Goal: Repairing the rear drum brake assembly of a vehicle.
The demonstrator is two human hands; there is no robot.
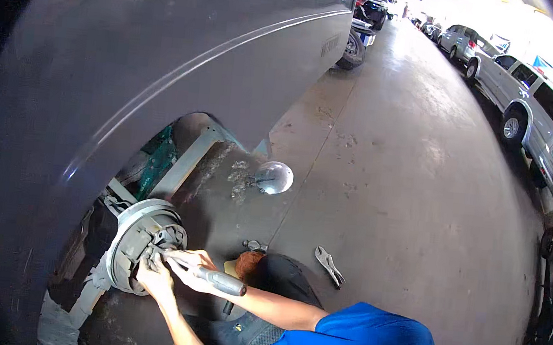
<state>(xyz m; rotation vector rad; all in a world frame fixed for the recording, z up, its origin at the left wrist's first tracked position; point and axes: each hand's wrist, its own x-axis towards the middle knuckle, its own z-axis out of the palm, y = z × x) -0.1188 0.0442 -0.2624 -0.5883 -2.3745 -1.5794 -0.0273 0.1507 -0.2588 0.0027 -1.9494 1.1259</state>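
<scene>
An exposed drum brake point(129, 241), with a round backing plate, shoes and a hub in the middle, sits in the wheel arch of a grey vehicle. Held in my right hand point(191, 267) is a metal hand tool with a thick grey grip point(222, 282). Its working end reaches in among the brake parts beside the hub, and my fingers partly cover it. My left hand point(156, 278) is at the lower near side of the brake, fingers pinched close to the tool's tip. What they pinch is too small and covered to make out.
The grey body panel point(233, 68) overhangs the brake. Locking pliers point(329, 266) lie on the floor to the right, and a shiny round metal dish point(274, 177) lies farther off. A reddish-brown object point(249, 264) is by my knee. Parked silver cars point(529, 104) line the right side.
</scene>
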